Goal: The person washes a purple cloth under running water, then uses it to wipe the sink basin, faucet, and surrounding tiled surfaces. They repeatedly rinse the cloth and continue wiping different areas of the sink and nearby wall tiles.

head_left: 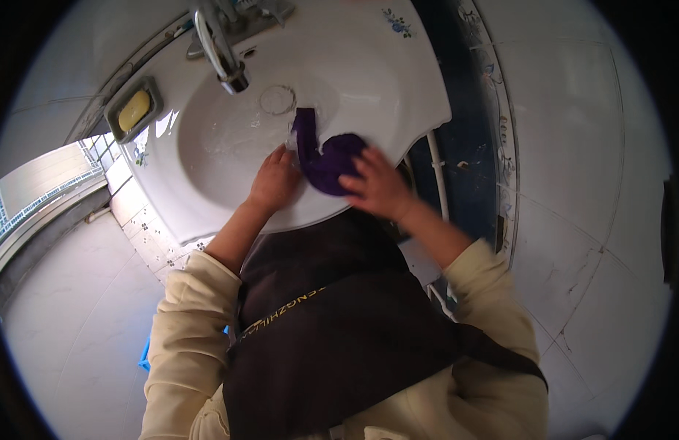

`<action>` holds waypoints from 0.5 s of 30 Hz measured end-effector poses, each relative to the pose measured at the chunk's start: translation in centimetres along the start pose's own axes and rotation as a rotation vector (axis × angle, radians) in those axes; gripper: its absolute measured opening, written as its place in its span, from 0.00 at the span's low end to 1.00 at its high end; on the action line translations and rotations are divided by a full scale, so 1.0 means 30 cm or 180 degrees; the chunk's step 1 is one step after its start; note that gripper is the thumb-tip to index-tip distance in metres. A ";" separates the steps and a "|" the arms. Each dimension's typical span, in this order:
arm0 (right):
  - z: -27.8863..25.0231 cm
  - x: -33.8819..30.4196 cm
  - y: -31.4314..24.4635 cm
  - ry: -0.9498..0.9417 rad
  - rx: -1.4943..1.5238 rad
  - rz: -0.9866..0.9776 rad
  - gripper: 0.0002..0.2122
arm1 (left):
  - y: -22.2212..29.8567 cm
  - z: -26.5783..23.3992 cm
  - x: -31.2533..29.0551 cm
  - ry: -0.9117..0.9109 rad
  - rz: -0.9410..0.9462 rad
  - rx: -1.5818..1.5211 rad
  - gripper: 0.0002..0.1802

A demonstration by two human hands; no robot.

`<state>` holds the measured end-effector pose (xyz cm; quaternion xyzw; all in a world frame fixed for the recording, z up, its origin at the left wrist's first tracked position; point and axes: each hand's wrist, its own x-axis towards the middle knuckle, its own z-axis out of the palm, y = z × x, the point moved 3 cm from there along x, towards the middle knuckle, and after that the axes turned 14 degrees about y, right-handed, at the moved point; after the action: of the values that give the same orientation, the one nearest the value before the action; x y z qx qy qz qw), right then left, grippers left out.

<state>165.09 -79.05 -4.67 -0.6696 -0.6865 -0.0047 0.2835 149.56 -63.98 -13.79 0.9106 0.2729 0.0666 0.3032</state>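
Note:
A dark purple cloth point(326, 170) lies on the right front slope of the white washbasin point(354, 77). One strip of it reaches up toward the drain, and the rest is bunched to the right. My right hand point(378, 183) rests on the bunched part with its fingers spread; it is slightly blurred. Just left of the cloth, my left hand point(275, 180) lies against the basin with its fingers extended. Whether its fingertips touch the cloth I cannot tell. A little whitish foam or water shows between that hand and the strip.
A chrome faucet point(220, 55) hangs over the basin, above the round drain point(278, 100). On the left rim, a yellow soap bar point(134, 111) sits in a grey soap dish point(157, 110). Tiled wall point(559, 147) and a white pipe point(437, 172) stand at the right.

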 end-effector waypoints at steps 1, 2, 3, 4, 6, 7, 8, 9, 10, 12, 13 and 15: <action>-0.019 -0.008 0.066 -0.0134 0.0076 -0.0316 0.18 | 0.015 -0.034 -0.007 -0.0176 0.0240 0.0101 0.24; -0.034 -0.026 0.142 -0.0214 -0.0182 -0.0209 0.18 | 0.017 -0.067 -0.016 -0.0332 0.0459 0.0227 0.25; -0.088 0.016 0.173 -0.0463 -0.0587 0.0080 0.18 | -0.006 -0.079 -0.028 -0.0615 0.0382 0.0443 0.26; -0.123 -0.013 0.204 -0.0136 -0.0724 0.0387 0.16 | -0.015 -0.109 -0.029 -0.0753 0.0333 0.0540 0.25; -0.129 -0.068 0.186 -0.0040 -0.0723 0.0496 0.16 | -0.033 -0.174 -0.024 -0.0993 0.0196 0.0753 0.25; -0.117 -0.107 0.157 0.0025 -0.0659 0.0462 0.16 | -0.057 -0.195 -0.032 -0.0900 0.0248 0.0874 0.23; -0.106 -0.136 0.122 0.0089 -0.0594 0.0427 0.16 | -0.079 -0.217 -0.039 -0.0859 0.0200 0.0859 0.22; -0.087 -0.150 0.070 0.0014 -0.0453 0.0378 0.17 | -0.089 -0.252 -0.042 -0.0820 0.0152 0.0843 0.21; -0.054 -0.150 0.005 -0.0060 -0.0294 0.0316 0.18 | -0.106 -0.278 -0.052 -0.0777 0.0084 0.0839 0.21; 0.012 -0.114 -0.130 -0.0236 -0.0130 0.0143 0.19 | -0.127 -0.326 -0.072 -0.0432 0.0133 0.0908 0.17; 0.053 -0.091 -0.185 -0.0270 0.0075 0.0111 0.19 | -0.121 -0.361 -0.066 -0.0352 0.0205 0.1050 0.16; 0.135 -0.014 -0.286 -0.0039 0.0378 -0.0136 0.20 | -0.128 -0.406 -0.081 0.0189 0.0469 0.1213 0.14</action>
<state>155.61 -78.75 -5.05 -0.6367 -0.7014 0.0340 0.3184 142.28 -56.44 -6.11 0.9666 0.2220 0.0626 0.1116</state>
